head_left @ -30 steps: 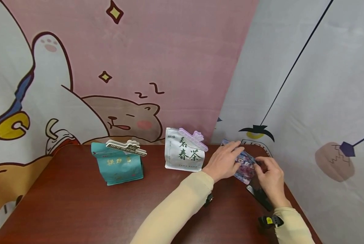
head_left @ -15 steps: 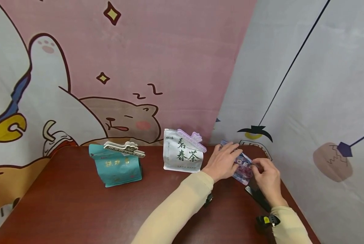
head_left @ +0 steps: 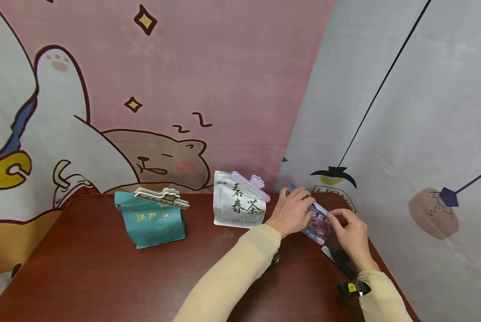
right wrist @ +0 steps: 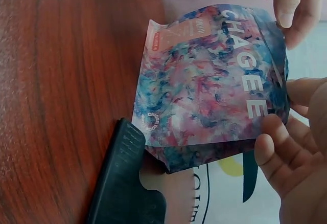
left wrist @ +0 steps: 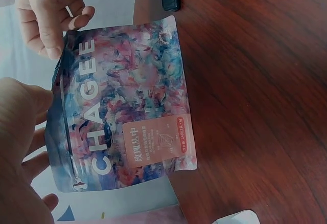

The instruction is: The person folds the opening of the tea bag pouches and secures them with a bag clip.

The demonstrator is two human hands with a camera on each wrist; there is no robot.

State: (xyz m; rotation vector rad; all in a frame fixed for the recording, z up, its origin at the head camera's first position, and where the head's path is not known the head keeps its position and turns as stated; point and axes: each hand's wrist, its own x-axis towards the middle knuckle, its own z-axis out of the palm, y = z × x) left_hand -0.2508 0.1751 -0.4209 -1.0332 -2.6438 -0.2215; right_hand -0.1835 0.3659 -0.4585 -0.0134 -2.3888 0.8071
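A pink-and-blue patterned pouch lettered CHAGEE (left wrist: 122,101) stands at the table's far right, tilted in the wrist views. My left hand (head_left: 290,212) pinches its top edge near one corner, the thumb (left wrist: 36,98) on one side and fingers on the other. At the opposite top corner, my right hand (head_left: 351,237) pinches the edge with thumb and fingers (right wrist: 276,132). In the right wrist view a side fold of the pouch shows below its front. Beside its base lies a black clip (right wrist: 120,173), partly behind my right hand in the head view.
A white tea pouch (head_left: 238,205) with a purple clip (head_left: 250,185) stands left of my left hand. Farther left is a teal pouch (head_left: 153,228) with a white-and-dark clip (head_left: 163,197). All rest on a reddish-brown table (head_left: 103,277) against a printed cloth backdrop (head_left: 224,80).
The whole head view has shifted slightly left. My right hand has moved a little closer to my left along the pouch's top edge; both hands keep hold of the pouch.
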